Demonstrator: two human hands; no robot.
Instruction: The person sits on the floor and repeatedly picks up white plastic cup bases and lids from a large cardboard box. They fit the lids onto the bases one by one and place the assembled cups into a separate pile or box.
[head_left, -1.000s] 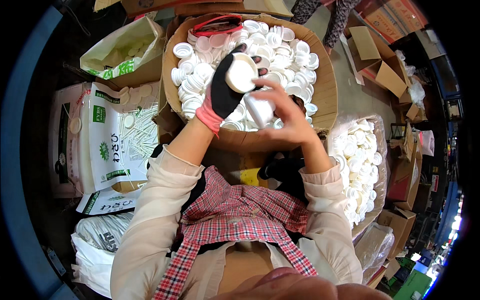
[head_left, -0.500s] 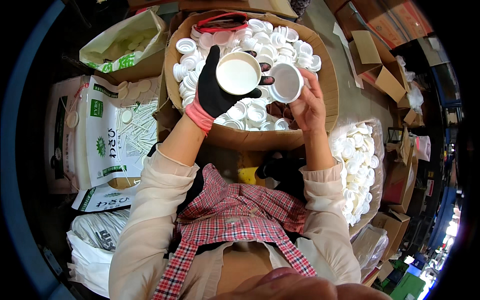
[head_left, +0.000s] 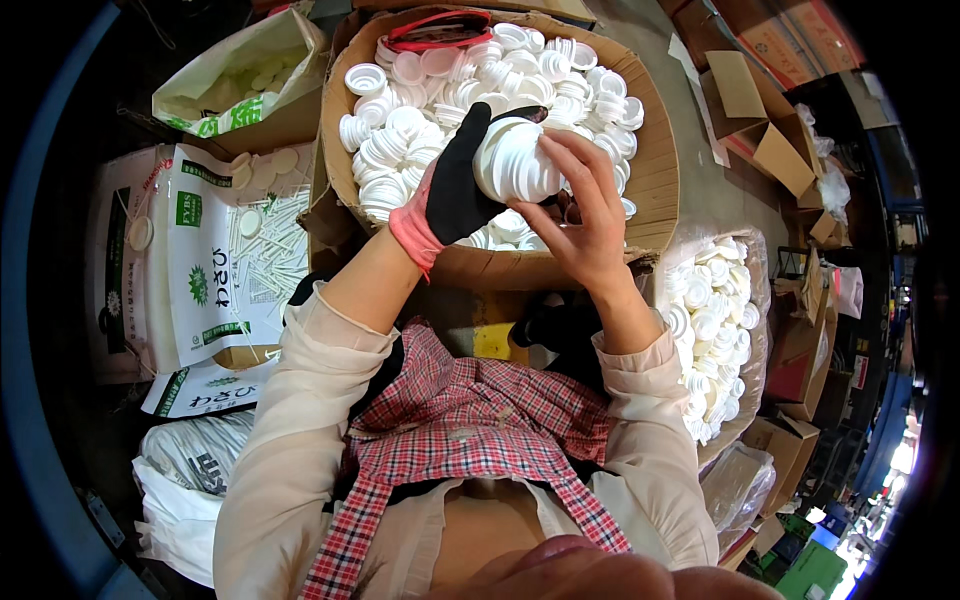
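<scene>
Over a large cardboard box (head_left: 655, 165) heaped with white plastic caps (head_left: 395, 150), both my hands meet on a white ribbed plastic cap (head_left: 515, 160). My left hand (head_left: 458, 185), in a black glove with a pink cuff, is closed around its left side. From the right, my bare right hand (head_left: 590, 215) grips the cap with bent fingers on top and the thumb below. The gloved fingertips behind the cap are mostly hidden. Whether the cap is one piece or two pressed together, I cannot tell.
A red-edged pouch (head_left: 438, 30) lies on the far caps. To the left are a printed white sack (head_left: 205, 250) with thin white sticks (head_left: 275, 240) and an open bag (head_left: 240, 80). A clear bag of caps (head_left: 715, 340) and cardboard boxes (head_left: 750, 130) stand right.
Half a second ago my hands held two separate round white pieces, one each. Now they have come together on one ribbed cap, with the left hand moved right and turned.
</scene>
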